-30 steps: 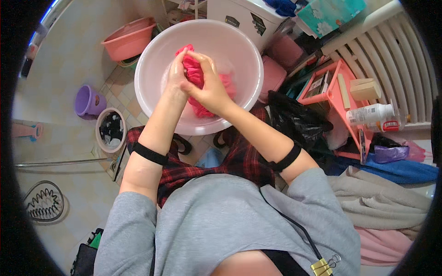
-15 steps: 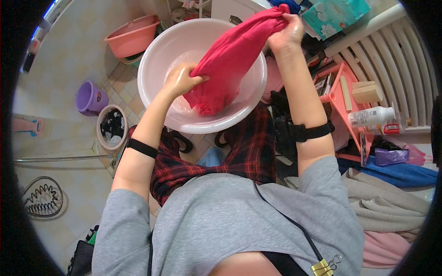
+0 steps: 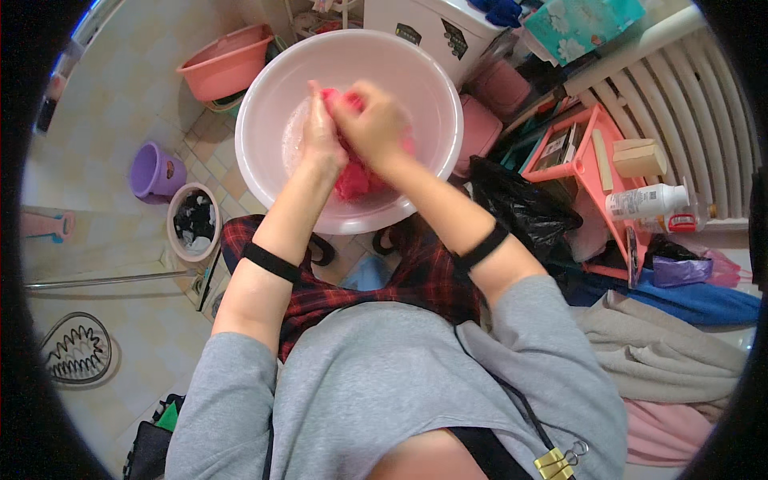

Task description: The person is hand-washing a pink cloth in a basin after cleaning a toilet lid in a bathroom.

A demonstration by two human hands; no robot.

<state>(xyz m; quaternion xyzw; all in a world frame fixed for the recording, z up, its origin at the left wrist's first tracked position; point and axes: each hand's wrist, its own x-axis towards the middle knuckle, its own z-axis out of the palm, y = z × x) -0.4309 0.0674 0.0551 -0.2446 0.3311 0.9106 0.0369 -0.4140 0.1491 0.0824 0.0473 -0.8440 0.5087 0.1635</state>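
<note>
A wide white basin (image 3: pixel 260 188) stands in front of my legs with soapy water and a wet red cloth garment (image 3: pixel 352 184) in it. My left hand (image 3: pixel 322 140) is upright over the basin, thumb side up, with a bunch of the garment pressed against its palm. My right hand (image 3: pixel 372 120), smeared by motion, is closed over the same bunch from the right. Red cloth shows between the two hands, and the rest hangs down into the basin. The garment's exact kind cannot be made out.
Pink basins (image 3: pixel 228 68) are at the far left, above a purple bucket (image 3: pixel 158 172) and a small tub of dark cloth (image 3: pixel 194 192). At right are a black plastic bag (image 3: pixel 520 204), a pink rack (image 3: pixel 592 148) with bottles, and a radiator (image 3: pixel 680 112).
The garment was stretched up to the right between my hands. My right hand has come down and left to meet my left hand over the basin, and the cloth is now bunched.
</note>
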